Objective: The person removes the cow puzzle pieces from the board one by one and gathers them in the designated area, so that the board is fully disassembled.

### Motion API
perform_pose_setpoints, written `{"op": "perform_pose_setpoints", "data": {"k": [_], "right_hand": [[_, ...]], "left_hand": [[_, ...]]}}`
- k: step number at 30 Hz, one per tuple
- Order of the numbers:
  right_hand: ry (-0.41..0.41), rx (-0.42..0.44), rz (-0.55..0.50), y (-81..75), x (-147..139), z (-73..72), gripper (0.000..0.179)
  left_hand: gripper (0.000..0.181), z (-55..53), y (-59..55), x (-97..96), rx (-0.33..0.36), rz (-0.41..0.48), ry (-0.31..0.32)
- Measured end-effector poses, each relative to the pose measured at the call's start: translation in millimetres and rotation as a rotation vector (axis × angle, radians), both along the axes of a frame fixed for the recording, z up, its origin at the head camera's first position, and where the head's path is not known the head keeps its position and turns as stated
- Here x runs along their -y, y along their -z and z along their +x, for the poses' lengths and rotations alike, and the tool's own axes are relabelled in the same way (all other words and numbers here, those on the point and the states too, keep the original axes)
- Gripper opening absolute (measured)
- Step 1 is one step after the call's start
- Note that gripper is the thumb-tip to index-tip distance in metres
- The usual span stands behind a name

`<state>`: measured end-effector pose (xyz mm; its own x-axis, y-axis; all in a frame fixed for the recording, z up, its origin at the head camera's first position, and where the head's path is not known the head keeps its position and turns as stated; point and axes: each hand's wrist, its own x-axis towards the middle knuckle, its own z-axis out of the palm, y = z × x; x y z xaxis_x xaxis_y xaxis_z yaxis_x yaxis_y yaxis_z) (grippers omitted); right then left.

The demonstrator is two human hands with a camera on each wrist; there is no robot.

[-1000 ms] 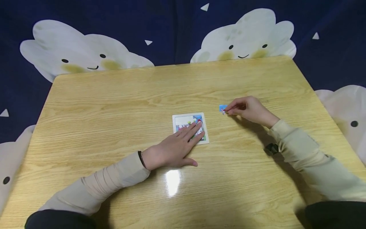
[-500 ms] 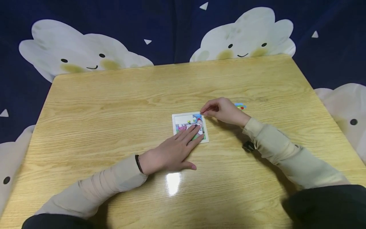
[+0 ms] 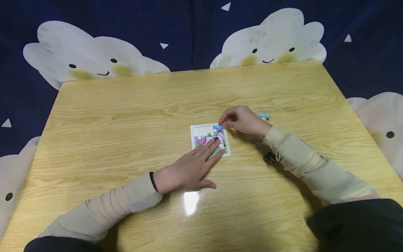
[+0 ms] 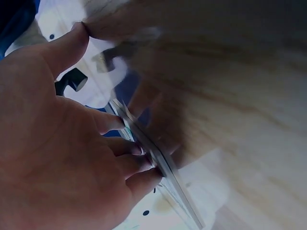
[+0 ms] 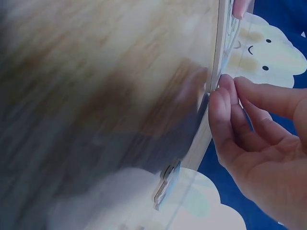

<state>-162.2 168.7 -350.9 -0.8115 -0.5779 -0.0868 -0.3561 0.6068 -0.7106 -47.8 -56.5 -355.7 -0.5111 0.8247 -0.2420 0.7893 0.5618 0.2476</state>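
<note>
A small framed jigsaw puzzle (image 3: 201, 131) with a cow picture lies flat on the table. Pale bare backing shows at its upper left. My left hand (image 3: 189, 171) rests on the lower part with fingers straight, covering some of the picture. Edge-on in the left wrist view, the puzzle (image 4: 165, 165) runs beneath the fingertips. My right hand (image 3: 244, 120) has thumb and fingers curled together, pinching at the puzzle's upper right corner. The right wrist view puts those fingertips at the frame's corner (image 5: 214, 81); any loose piece between them is hidden.
A loose puzzle piece (image 3: 265, 116) in blue, green and red lies just beyond my right wrist, partly covered. The wooden table (image 3: 126, 115) reaches back to a dark blue cloth (image 3: 189, 35) printed with smiling clouds.
My right hand has moved left from beside a blue piece to the puzzle's corner, then stayed there. The coloured loose piece came into view behind it. My left hand has barely shifted.
</note>
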Motion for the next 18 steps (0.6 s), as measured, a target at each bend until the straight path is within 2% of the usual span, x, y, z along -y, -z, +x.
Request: {"op": "perform_pose_setpoints", "data": {"k": [5,12,18], "right_hand": [[-0.002,0.016,0.013,-1.0,1.7,-4.6,0.006],[0.049,0.121,-0.024,-2.8,3.5,-5.3,0.008],[0.075,0.112,-0.036,-2.9,3.4,0.1,0.014]], "left_hand": [[0.095,-0.2,-0.1,-0.5,0.01,-0.017,-0.004],[0.096,-0.6,1.6,-0.1,0.02,-0.039,-0.014],[0.096,-0.5,2.1,-0.7,0.016,-0.039,-0.013]]}}
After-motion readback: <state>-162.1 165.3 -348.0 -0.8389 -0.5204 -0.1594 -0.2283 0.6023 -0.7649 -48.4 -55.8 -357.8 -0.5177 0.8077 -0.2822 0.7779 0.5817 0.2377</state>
